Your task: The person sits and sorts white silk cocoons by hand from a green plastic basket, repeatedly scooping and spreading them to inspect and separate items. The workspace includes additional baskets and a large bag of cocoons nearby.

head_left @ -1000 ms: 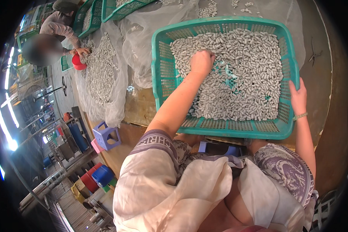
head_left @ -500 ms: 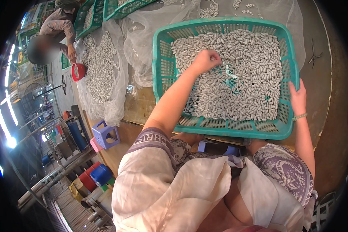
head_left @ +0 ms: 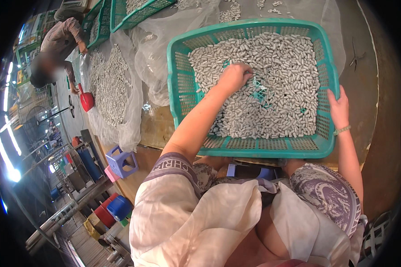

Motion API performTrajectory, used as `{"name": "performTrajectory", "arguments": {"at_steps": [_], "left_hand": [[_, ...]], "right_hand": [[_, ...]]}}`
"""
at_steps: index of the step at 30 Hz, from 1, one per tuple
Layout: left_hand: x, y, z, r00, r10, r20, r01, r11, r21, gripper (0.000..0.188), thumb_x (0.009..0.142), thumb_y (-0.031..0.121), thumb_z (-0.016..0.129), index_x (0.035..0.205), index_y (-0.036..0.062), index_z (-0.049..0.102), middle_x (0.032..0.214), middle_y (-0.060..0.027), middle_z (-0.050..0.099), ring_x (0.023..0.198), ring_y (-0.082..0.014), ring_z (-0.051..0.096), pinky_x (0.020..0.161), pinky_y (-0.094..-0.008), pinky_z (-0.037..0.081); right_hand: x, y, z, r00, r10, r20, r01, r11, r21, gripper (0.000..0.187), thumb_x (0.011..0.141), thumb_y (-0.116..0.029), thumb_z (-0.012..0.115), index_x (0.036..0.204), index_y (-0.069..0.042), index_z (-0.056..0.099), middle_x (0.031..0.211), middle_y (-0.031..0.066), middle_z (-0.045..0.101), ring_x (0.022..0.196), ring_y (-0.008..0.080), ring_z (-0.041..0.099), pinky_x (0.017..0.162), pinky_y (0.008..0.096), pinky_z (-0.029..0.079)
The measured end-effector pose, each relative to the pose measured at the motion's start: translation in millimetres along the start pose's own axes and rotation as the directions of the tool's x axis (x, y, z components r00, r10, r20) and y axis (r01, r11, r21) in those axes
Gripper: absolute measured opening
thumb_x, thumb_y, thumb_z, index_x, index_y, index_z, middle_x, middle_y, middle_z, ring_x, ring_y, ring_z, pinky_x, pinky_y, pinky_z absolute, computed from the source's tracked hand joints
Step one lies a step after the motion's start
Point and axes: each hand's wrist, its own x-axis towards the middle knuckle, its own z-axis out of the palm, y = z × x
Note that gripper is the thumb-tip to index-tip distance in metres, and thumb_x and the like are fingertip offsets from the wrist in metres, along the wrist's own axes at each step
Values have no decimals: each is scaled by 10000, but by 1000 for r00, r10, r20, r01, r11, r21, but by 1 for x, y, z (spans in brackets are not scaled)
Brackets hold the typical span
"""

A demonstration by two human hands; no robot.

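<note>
A large green plastic basket (head_left: 254,152) sits in front of me, its bottom covered with small pale grey capsule-shaped pieces (head_left: 276,102). My left hand (head_left: 237,78) is low over these pieces, left of the basket's middle. Its fingers are curled together, and whatever is between them is hidden. Just beside the fingertips, bits of the green mesh bottom show through a gap in the pieces. My right hand (head_left: 339,109) grips the basket's right rim, the thumb on the inner side and the fingers outside.
At the left, a co-worker holds a red scoop (head_left: 87,101) beside a heap of grey pieces (head_left: 109,84) on clear plastic sheeting (head_left: 153,71). More green baskets (head_left: 140,13) stand behind. A purple stool (head_left: 121,161) is at lower left; a dark thin-armed tool (head_left: 355,58) lies right.
My left hand has shifted slightly toward me over the pieces. My right hand stays on the rim. The co-worker's red scoop has tipped over, and the whole view has moved a little.
</note>
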Motion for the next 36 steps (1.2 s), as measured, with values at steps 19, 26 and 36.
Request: {"name": "performTrajectory", "arguments": {"at_steps": [19,26,36], "left_hand": [[22,32,28,981,164,-102,-149,978,143,73,737,124,655,801,95,672,771,-63,611,721,-269,613,630,-366,501],[26,17,35,929,365,-54,-324,877,354,33,731,87,632,752,90,606,754,-61,590,725,-260,599,615,-363,490],[32,22,27,950,227,-214,-222,974,49,73,745,94,635,799,48,615,779,-90,604,736,-284,597,653,-370,487]], "right_hand": [[1,3,0,1000,7,-6,-7,996,-85,468,854,-250,573,1157,94,483,938,187,635,837,253,607,772,331,451],[3,8,-2,999,41,31,-40,998,-50,467,856,-247,568,1158,97,479,943,190,636,850,255,611,777,340,453],[1,5,0,1000,-20,-3,20,1000,-13,335,851,-189,565,1072,57,513,889,184,635,797,282,612,738,344,460]]}}
